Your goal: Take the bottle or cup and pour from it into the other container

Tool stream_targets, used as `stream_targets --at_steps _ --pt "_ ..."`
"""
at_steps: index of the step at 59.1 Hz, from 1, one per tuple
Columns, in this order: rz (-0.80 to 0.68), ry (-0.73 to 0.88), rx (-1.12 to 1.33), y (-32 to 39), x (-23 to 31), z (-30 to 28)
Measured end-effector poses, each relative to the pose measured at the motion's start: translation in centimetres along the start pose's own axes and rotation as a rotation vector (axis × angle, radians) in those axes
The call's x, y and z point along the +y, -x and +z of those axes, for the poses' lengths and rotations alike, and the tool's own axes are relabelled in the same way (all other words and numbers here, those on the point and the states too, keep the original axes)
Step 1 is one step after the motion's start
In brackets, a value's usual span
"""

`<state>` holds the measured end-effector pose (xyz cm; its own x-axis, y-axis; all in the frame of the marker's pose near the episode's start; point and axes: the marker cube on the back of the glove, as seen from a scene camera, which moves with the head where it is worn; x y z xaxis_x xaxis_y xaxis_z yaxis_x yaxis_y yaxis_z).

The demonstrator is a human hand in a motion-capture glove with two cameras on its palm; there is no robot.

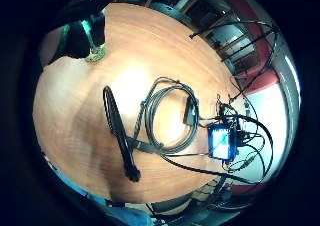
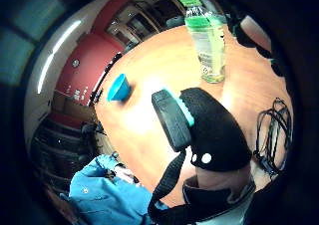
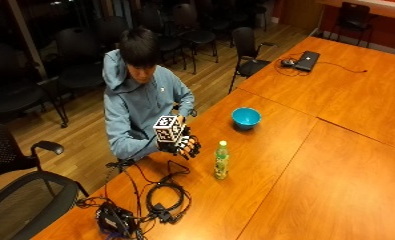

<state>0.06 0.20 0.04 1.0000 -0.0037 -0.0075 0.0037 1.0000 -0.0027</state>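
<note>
Clearly the right hand (image 3: 182, 144) hovered empty, fingers relaxed, near the upright bottle (image 3: 221, 160); it needed a mid-body grasp, then carrying to the bowl (image 3: 245, 118).

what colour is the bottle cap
Green; the clear plastic bottle's green cap shows best in the right thumb side palm view.

A broad orange-brown wooden desk (image 3: 330, 150) filled the room's right side, seams dividing its panels. Behind it ran a pale wooden plank floor (image 3: 70, 125) with rows of black chairs (image 3: 197, 30). A black mesh office chair (image 3: 17, 195) stood at the near corner, beside a red wall (image 2: 84, 60).
</note>
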Motion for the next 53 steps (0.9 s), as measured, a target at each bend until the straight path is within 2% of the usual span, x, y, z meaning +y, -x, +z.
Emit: stream_targets --at_steps 32,53 --pt "0.03 0.038 0.014 -3.2 -0.5 -1.1" --pt "0.045 -0.002 -0.327 -5.7 -2.9 1.2"
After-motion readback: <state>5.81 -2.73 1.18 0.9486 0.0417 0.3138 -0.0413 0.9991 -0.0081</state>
